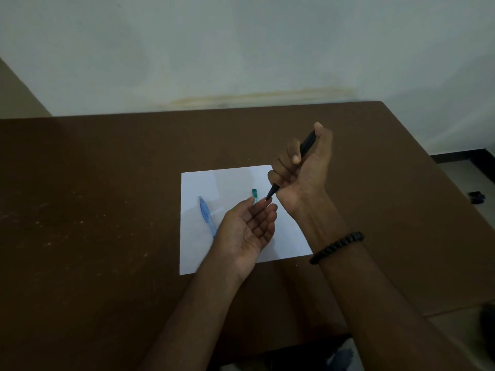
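Note:
My right hand (pixel 302 162) is raised over the table and grips a black pen (pixel 306 144) in a fist, with the thumb on its upper end. The pen's tip points down at the fingertips of my left hand (pixel 249 231). That hand lies palm up with straight fingers and holds nothing. Under both hands lies a white sheet of paper (pixel 198 253). A blue pen (pixel 206 214) lies on the sheet's left part. A small green-capped piece (pixel 254 195) lies on the paper just beyond my left fingertips.
The brown table (pixel 93 210) stands against a pale wall (pixel 241 49). Its right edge runs diagonally, with floor and a small dark object (pixel 476 197) beyond it. A black bead bracelet (pixel 337 246) circles my right wrist.

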